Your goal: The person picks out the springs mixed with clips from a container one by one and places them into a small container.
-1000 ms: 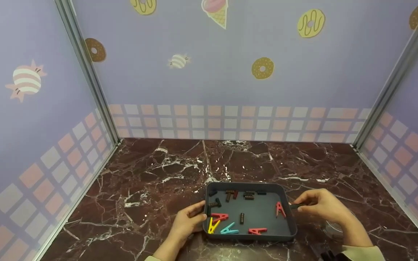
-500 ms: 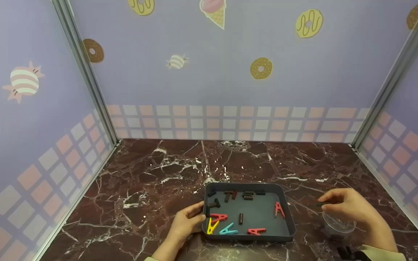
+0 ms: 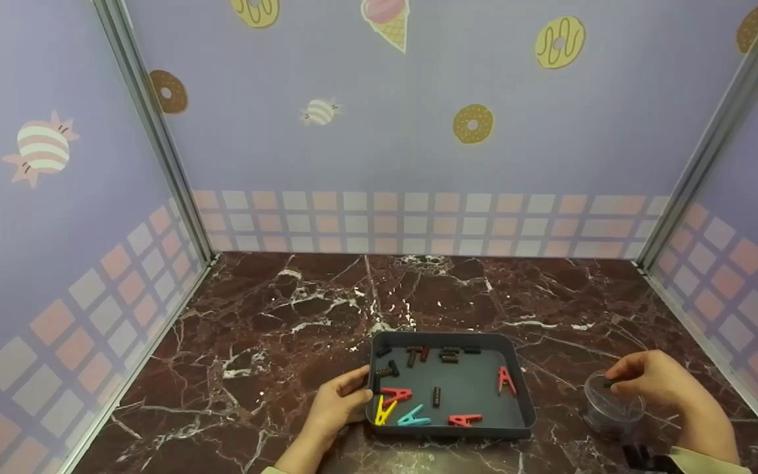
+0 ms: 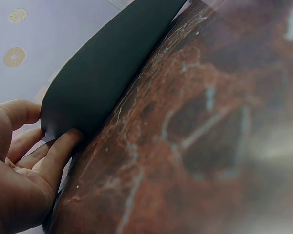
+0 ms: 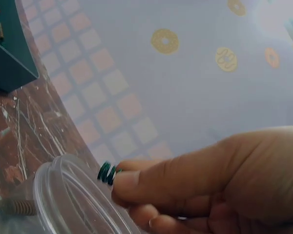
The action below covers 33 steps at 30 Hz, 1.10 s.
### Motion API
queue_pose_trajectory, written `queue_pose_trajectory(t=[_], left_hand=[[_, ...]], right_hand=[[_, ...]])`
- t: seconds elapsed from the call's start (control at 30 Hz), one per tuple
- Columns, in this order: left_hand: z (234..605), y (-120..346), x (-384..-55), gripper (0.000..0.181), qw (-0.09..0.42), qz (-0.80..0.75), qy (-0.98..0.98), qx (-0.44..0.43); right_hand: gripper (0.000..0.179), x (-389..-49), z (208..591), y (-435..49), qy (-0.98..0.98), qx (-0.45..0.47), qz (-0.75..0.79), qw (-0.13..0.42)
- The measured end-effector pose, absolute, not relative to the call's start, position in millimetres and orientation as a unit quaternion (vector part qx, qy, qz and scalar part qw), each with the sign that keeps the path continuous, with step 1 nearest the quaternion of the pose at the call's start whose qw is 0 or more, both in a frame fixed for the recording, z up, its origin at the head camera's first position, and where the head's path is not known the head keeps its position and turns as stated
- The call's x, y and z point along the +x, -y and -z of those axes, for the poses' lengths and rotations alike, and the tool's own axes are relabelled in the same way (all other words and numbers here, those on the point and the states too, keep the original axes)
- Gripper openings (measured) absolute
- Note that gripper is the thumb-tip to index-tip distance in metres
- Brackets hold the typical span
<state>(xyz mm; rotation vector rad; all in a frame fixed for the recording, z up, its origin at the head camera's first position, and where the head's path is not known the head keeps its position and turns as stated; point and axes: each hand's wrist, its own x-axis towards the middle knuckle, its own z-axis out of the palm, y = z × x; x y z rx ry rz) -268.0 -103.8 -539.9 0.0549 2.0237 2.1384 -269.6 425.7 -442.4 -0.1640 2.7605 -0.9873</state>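
Note:
My right hand (image 3: 655, 385) pinches a small dark green coil spring (image 5: 106, 173) between thumb and forefinger, above the rim of a clear plastic cup (image 3: 616, 416). Inside the cup a brownish spring (image 5: 22, 207) shows through the wall. My left hand (image 3: 336, 405) holds the left side of a dark grey rectangular tray (image 3: 478, 431); its thumb lies near the rim and other fingers press the outer wall, as the left wrist view shows. Several dark and reddish springs lie in the tray, one of them a lone spring (image 3: 437, 397) near the middle.
Also in the tray are a yellow clothespin (image 3: 385, 411), a blue clothespin (image 3: 414, 416) and red clothespins, one a red clothespin (image 3: 506, 380) by the right wall. The dark red marbled tabletop (image 3: 274, 368) is enclosed by patterned panels (image 3: 418, 224).
My right hand has moved rightward from the tray's right edge to over the cup, carrying the spring. The left hand stays on the tray.

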Motion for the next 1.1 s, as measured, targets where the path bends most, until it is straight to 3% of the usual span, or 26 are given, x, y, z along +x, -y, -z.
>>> queue_pose_trajectory(t=[0.23,1.1], left_hand=[[538.9,103.0,-268.0,0.057,0.091,-0.710,-0.698,0.019],[539.0,101.4,-270.0,0.055,0.061,-0.680,-0.730,0.027]], right_hand=[[0.019,-272.3,446.8,-425.3,-0.938,-0.049,0.319,0.123],[0.019,-272.1,447.4,-417.2,-0.946,-0.044,0.303,0.105]])
